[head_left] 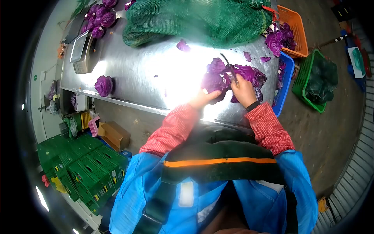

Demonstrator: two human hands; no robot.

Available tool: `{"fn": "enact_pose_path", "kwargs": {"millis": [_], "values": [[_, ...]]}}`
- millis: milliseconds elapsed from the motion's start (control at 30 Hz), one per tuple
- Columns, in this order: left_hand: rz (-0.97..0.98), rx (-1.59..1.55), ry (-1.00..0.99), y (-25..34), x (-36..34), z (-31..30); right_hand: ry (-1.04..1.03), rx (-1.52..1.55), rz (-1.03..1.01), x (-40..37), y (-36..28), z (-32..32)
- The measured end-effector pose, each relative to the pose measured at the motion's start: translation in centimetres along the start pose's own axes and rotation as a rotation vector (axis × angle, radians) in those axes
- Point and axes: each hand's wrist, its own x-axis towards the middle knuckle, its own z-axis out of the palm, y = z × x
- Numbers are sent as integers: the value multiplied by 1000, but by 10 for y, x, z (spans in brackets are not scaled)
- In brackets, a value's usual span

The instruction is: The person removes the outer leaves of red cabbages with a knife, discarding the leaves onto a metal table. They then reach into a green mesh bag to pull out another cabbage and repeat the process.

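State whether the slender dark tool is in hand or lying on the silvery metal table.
In hand: the right hand grips the slender dark tool by one end.

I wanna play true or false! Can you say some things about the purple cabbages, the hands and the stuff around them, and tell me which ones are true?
1. The right hand holds a dark knife-like tool. True.
2. The left hand holds nothing. False: it holds a purple cabbage.
3. The netting is yellow. False: it is green.
4. A lone cabbage sits on the metal table. True.
5. The orange basket is empty. False: purple leaves are in it.
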Motion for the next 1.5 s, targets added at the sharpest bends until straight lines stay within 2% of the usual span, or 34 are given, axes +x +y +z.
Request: {"fn": "enact_pose_path", "kwargs": {"millis": [100, 233, 267, 367, 400, 500, 533, 633, 667, 767, 833, 933, 967, 1033, 1133, 1167, 1233, 1267, 1300, 1400, 1433, 1467, 1500], "values": [[-7, -112, -25, -1, -3, -7, -22, -62, -78, -6, 2, 11], [93, -51, -78, -11, 0, -20, -54, 573, 70, -1, -5, 17], [107, -33, -106, -13, 1, -22, -124, 594, 101, 0, -6, 12], [88, -41, -193, 3, 4, -19, -265, 96, -47, 1, -27, -5], [72, -49, -209, 8, 5, -17, -263, 120, -50, 3, -23, 0], [49, 16, -168, 7, 9, -12, -299, 615, 94, 4, -7, 8], [48, 80, -150, -3, 12, -16, -405, 611, 273, 3, -6, -1], [-20, 36, -162, -9, 6, -22, -268, 568, 1, -2, 11, 11], [-31, 3, -166, -8, 6, -22, -223, 454, -36, -5, 14, 11], [-53, -66, -153, -10, 3, -20, -241, 259, 20, -7, -9, -3], [-78, -116, -133, -7, 0, -15, -122, 213, -29, -4, -4, 6], [40, 35, -129, -17, -8, -10, 41, 60, -101, 4, 4, 11], [129, 91, -119, -25, -9, -12, -38, 79, -60, 6, 7, 9], [307, 207, -82, -35, -11, -16, -42, 110, -134, 7, -2, 11], [338, 154, -71, -40, -15, -19, 50, 4, -85, 8, 10, 28], [356, 220, -76, -43, -18, -27, 75, -19, -27, 13, 16, 28], [224, 125, -5, -31, -29, -26, 119, -60, 99, 21, 19, 20], [79, -39, 70, -21, -37, -20, 102, -6, 149, 25, 17, 9], [25, -87, 87, -16, -37, -18, 77, -123, 104, 26, 12, 0], [-114, -214, 134, 1, -36, -8, -132, -5, 5, 1, -43, -11], [-114, -225, 147, 1, -34, -4, -198, -7, -47, -7, -55, -8], [-114, -237, 161, 2, -33, 0, -263, 22, -2, -14, -65, -6], [-83, -228, 180, -2, -31, 3, -215, -92, -105, -17, -62, 1]]}}
